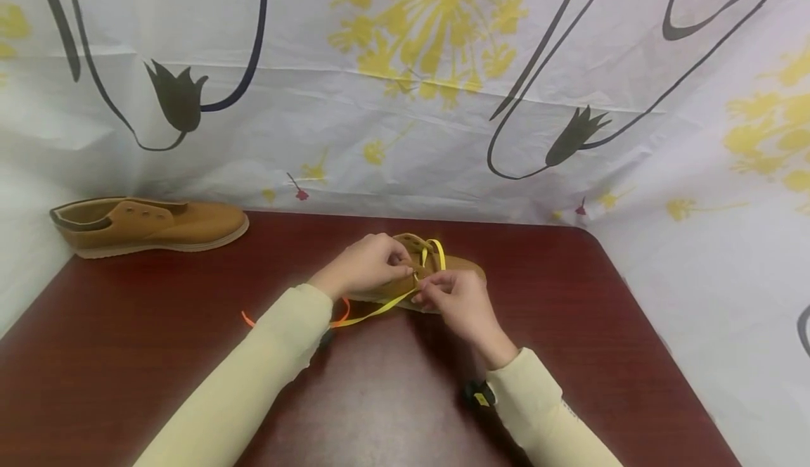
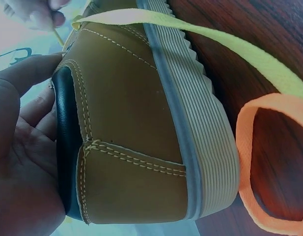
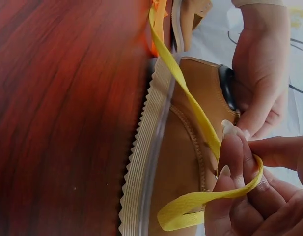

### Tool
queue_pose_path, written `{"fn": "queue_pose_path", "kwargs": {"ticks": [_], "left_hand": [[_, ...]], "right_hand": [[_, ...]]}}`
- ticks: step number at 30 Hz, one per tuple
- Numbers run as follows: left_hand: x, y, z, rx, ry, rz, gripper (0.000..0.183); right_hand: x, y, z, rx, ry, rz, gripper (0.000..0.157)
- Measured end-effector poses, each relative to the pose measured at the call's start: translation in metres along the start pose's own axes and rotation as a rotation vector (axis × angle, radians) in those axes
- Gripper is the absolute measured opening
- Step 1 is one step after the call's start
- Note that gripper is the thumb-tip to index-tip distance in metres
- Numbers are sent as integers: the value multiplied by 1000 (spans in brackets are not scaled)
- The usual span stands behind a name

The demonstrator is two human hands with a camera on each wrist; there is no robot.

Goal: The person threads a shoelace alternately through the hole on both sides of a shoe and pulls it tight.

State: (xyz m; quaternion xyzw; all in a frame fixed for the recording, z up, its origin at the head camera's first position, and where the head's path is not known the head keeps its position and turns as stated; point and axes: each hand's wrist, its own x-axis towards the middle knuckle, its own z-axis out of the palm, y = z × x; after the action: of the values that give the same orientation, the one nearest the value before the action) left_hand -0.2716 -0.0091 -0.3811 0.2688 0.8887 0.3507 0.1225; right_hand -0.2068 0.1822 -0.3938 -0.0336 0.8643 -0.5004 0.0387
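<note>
A tan shoe (image 1: 465, 267) with a pale ridged sole lies on the table, toe to the right. My left hand (image 1: 372, 264) grips the shoe's edge near the eyelets; in the left wrist view, its thumb and fingers curl at the dark-lined collar (image 2: 70, 142). Beside it my right hand (image 1: 460, 304) pinches a flat yellow shoelace (image 3: 196, 110) close to an eyelet. One yellow loop stands up over the shoe. The lace's other stretch runs left along the table and turns orange (image 2: 245, 147). Exactly where the lace enters the eyelet is covered by fingers.
A second tan shoe (image 1: 183, 226), with no lace in its eyelets, sits at the table's back left corner. The dark red table (image 1: 380, 397) ends against a white patterned cloth (image 1: 304, 136) at the back and sides.
</note>
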Motion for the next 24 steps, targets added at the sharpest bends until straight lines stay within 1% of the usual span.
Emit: {"fn": "queue_pose_path", "kwargs": {"ticks": [12,13,17,19,21,24], "left_hand": [[-2,-1,1,4,32,5,12],[-2,-2,1,0,35,5,16],[0,-3,1,-22,44,-2,43],[2,-2,-1,-32,29,-19,51],[4,0,-3,-42,5,-33,52],[8,3,-9,-45,-54,-62,52]], "right_hand": [[5,3,7,38,35,-11,16],[6,3,8,43,36,-7,16],[8,4,10,49,49,13,15],[9,5,11,54,60,23,15],[9,5,12,61,72,28,14],[10,5,14,58,88,25,13]]}}
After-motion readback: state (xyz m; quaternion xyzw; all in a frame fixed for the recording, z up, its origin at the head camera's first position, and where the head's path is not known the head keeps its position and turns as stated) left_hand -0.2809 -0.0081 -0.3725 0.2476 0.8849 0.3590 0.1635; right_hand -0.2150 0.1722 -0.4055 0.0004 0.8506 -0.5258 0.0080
